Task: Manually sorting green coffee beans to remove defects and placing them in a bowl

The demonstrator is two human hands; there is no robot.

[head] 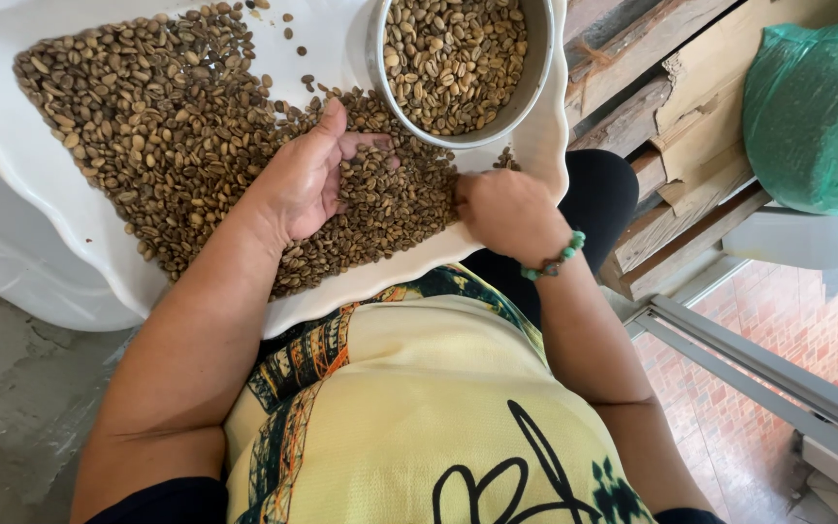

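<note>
A wide heap of brownish-green coffee beans (147,107) covers a white tray (41,243) on my lap. My left hand (307,175) lies palm up on the heap, cupped and holding a small pile of beans. My right hand (506,209), with a green bead bracelet at the wrist, rests on the beans at the tray's near right edge, its fingers curled down among them. Just above both hands stands a round metal bowl (526,82) filled with beans.
Stacked wooden planks (671,116) lie to the right of the tray. A green plastic bag (817,116) sits on them at the far right. Below right are a metal rail (758,364) and red paving. Grey concrete floor shows at the left.
</note>
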